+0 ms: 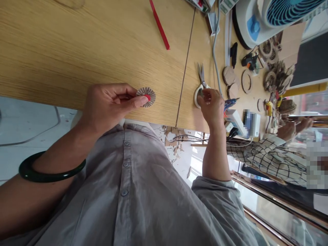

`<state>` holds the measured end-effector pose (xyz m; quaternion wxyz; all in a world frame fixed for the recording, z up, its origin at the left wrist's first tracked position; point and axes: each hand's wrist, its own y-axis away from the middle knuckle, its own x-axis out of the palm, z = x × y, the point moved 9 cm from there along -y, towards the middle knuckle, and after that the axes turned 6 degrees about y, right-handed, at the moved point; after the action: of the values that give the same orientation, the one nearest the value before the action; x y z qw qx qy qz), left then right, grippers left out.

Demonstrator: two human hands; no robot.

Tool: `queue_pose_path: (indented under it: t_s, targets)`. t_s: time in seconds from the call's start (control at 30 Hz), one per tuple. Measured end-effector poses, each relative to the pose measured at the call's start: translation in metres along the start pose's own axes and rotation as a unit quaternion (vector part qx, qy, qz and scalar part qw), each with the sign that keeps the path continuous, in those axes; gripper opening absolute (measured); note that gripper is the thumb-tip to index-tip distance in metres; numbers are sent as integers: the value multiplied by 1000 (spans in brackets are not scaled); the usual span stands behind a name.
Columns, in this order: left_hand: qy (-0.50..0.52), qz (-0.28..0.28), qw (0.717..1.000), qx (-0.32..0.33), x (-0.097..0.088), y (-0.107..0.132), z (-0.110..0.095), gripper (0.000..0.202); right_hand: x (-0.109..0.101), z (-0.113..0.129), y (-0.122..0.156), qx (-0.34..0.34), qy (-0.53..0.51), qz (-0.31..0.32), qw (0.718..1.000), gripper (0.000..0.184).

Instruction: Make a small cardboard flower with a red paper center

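My left hand (pixel 110 107), with a dark green bangle (pixel 51 167) on the wrist, pinches a round pleated paper rosette (pixel 151 99) between thumb and fingers. The thumb tip presses on its red centre (pixel 148 98). My right hand (pixel 211 106) grips the white-looped handle of a pair of scissors (pixel 201 75) over the wooden tabletop (pixel 77 51), with the blades pointing away from me. The hands are apart, and the rosette does not touch the scissors.
A red strip (pixel 159 24) lies on the table. Farther off are a grey cable (pixel 214 44), cardboard discs (pixel 229 76), cardboard rings (pixel 246 82), a blue-tipped glue gun (pixel 231 104) and a fan (pixel 284 13). A co-worker's checked sleeve (pixel 271 162) is at the right.
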<state>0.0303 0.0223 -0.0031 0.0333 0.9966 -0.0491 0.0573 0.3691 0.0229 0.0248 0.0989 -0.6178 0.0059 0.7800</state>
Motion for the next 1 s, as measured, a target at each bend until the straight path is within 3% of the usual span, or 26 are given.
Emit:
queue_pose_path:
  t_s: [0.17,0.47,0.67,0.83,1.0]
  targets:
    - [-3,-10,1000,-11,-1,0,-2,11,3,-7,0,26,55,9,998,30]
    - [8,-6,1000,-17,-1,0,0,13,5,-2,1,16,49,48,998,24]
    - [9,-8,1000,-13,-1,1,-2,12,-3,4,0,0,110,-24,994,21]
    - [-5,-1,1000,-18,0,1,-4,6,7,-7,-9,26,113,34,993,27]
    - [-2,-5,1000,-30,1,2,-3,5,8,-18,-20,24,106,42,993,34]
